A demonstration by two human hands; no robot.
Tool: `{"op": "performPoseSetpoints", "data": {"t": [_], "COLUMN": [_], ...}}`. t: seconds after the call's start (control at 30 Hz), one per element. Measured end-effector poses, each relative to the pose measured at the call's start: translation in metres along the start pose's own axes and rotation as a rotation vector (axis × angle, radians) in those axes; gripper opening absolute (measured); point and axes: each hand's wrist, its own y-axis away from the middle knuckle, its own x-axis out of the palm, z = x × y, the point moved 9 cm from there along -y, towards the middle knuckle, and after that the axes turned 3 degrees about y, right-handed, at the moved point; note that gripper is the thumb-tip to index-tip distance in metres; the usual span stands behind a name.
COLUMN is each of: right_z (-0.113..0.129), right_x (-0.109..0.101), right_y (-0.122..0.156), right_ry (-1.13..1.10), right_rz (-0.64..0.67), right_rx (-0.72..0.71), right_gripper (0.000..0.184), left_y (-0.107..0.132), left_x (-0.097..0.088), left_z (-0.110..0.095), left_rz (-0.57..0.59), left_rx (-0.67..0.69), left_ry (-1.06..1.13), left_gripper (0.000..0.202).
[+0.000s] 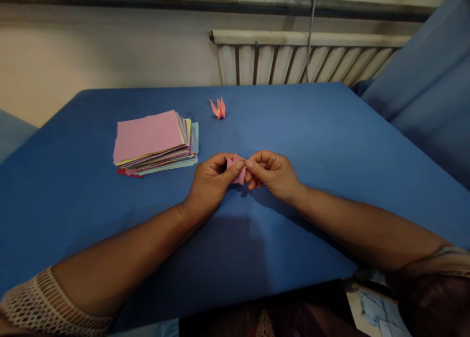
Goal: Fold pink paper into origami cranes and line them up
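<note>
A small piece of folded pink paper [240, 176] is held above the middle of the blue table. My left hand [215, 178] pinches it between thumb and fingers, covering part of it. From the other side my right hand [273, 173] grips the paper's right edge between thumb and forefinger, its other fingers curled beneath. How the folds run under my thumbs is hidden. Farther back stands a finished-looking pink origami figure [219, 109] with pointed tips turned upward.
Left of my hands lies a thick stack of coloured paper [149, 136], pink on top, its edges uneven. The blue table [312, 131] reaches back to a radiator [282, 63] on the wall. A blue curtain [429, 82] hangs at the right.
</note>
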Motion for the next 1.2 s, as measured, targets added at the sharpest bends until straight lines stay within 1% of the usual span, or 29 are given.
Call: {"op": "performPoseSetpoints", "data": {"t": [0.2,0.37,0.5,0.6,0.77,0.97,1.07,1.2], "right_z": [0.001,0.004,0.003,0.005,0.012,0.009,0.009,0.010], "right_x": [0.003,0.003,0.001,-0.002,-0.007,-0.003,-0.005,-0.007], "right_y": [0.001,0.002,0.002,0.003,0.005,0.003,0.001,0.001], "right_ry": [0.015,0.120,0.188,0.231,0.262,0.126,0.083,0.085], "right_rz": [0.039,-0.006,-0.051,-0.078,-0.139,-0.077,-0.088,-0.105], "right_rx": [-0.002,-0.073,-0.092,-0.111,-0.153,-0.089,-0.081,-0.105], "right_gripper": [0.040,0.028,0.017,0.014,0.014,0.021,0.026,0.026], "left_y": [0.000,-0.001,-0.002,-0.002,-0.001,-0.003,-0.004,-0.003], "left_x": [0.001,-0.002,0.001,0.005,0.003,-0.004,-0.005,-0.004], "left_z": [0.004,0.007,0.008,0.007,0.008,0.012,0.012,0.013], "left_rz": [-0.024,-0.059,-0.022,0.015,-0.020,-0.072,-0.076,-0.061], "left_rx": [-0.046,-0.078,-0.080,-0.081,-0.095,-0.085,-0.076,-0.082], "left_ry": [0.098,0.117,0.171,0.221,0.267,0.235,0.223,0.204], "left_gripper": [0.022,0.024,0.023,0.022,0.021,0.019,0.019,0.021]}}
